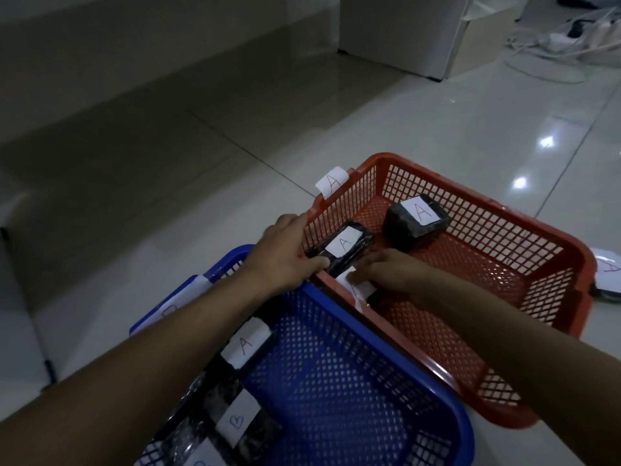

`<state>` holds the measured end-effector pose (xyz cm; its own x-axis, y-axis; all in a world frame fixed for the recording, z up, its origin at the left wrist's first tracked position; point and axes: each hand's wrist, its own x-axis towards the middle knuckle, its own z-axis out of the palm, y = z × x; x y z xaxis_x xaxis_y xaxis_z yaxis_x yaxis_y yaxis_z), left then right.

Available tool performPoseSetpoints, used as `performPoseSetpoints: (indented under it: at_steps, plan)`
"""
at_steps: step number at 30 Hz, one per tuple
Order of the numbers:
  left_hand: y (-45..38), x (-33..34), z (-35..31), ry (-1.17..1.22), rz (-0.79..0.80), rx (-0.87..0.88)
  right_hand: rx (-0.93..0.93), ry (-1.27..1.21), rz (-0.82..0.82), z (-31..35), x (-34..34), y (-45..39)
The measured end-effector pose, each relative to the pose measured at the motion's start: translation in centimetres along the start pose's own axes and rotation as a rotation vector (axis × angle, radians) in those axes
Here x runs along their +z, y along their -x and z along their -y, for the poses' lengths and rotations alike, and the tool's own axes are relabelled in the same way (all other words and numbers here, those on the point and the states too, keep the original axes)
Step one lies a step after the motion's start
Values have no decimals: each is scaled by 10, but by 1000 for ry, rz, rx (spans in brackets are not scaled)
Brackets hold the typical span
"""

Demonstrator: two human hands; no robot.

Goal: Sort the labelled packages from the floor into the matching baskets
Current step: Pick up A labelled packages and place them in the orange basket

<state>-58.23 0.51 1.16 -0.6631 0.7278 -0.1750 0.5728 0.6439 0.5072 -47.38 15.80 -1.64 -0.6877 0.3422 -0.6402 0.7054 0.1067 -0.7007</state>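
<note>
Nearest you, the blue basket (353,381) already holds a pack marked A (247,343) beside a B pack (238,422), so a mis-sort is the main risk: leave it and that basket stays wrong. Your left hand (285,253) is curled round the end of a flat A pack (342,247) over the red basket (487,264), which carries the A tag (331,182); let go too near the rim and it could tip back into the blue one. Your right hand (389,267) rests on a second pack (356,287) low in the red basket; whether it grips or only presses, I cannot tell. A bulkier A pack (416,223) already sits inside, and another (608,277) waits on the floor (437,112).
</note>
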Motion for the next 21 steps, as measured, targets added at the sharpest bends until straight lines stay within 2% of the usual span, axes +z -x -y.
performPoseSetpoints:
  at_steps: [7, 11, 13, 16, 18, 21]
  plan:
    - [8, 8, -1, 2, -63, -3, -212, 233, -130, -19, -1, 0]
    - [14, 7, -9, -99, -72, -19, -227, 133, -152, -19, -3, 3]
    - [16, 5, -14, -177, -102, 35, -247, 100, -180, -18, -9, 10]
    - [14, 1, -23, -283, -113, 155, -305, 63, -420, -17, -27, 22]
    - [7, 0, -28, -314, -108, 181, -293, -49, -608, -16, -42, 24]
    - [-9, 5, -30, -275, -68, 123, -130, -261, -686, -15, -58, 12]
